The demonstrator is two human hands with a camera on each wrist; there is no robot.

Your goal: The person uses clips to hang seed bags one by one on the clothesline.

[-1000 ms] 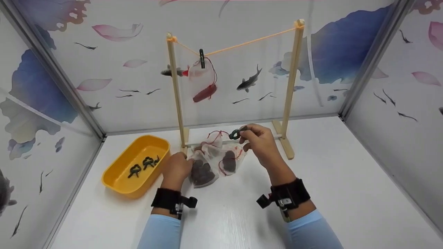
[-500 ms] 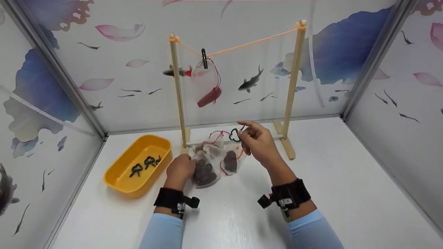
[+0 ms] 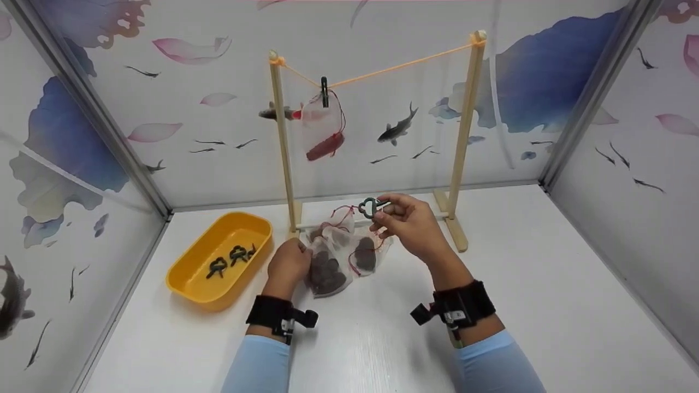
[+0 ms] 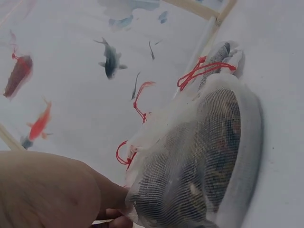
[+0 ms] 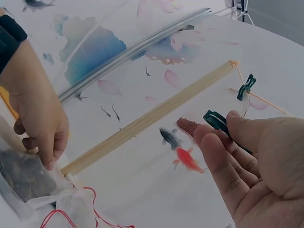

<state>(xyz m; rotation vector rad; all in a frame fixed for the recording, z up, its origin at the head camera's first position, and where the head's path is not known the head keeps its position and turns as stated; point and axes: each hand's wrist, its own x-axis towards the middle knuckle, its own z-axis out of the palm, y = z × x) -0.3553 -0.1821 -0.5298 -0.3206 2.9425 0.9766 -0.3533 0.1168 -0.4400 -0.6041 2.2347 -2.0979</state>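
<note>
On a white tabletop [image 3: 546,284], a wooden stand [image 3: 284,147] carries an orange cord [image 3: 401,66], which dips sharply where a mesh bag [image 3: 321,120] with a reddish-brown object hangs; further load on the slack cord would probably slide towards this low point and crowd the bag. To the left, a yellow tub [image 3: 194,281] contains several dark green spring clips [image 3: 217,266]. Between the hands, near the stand's crossbar, lie filled mesh drawstring bags: a front bag [image 3: 327,275] with dark lumps, a right-hand bag [image 3: 365,254] with a single dark piece, and at least one more behind. Because they overlap and their red strings cross, lifting one might snag or drag its neighbour. The left hand [image 3: 289,265], back uppermost, reaches low and pinches the front bag's edge; a pinch on so little mesh may slip under the contents' weight. The right hand [image 3: 412,224], raised above the right-hand bag and turned inward, pinches a dark green clip [image 3: 368,208] between thumb and fingertips, its looped end pointing away from the palm; uneven pressure could twist it free.
</note>
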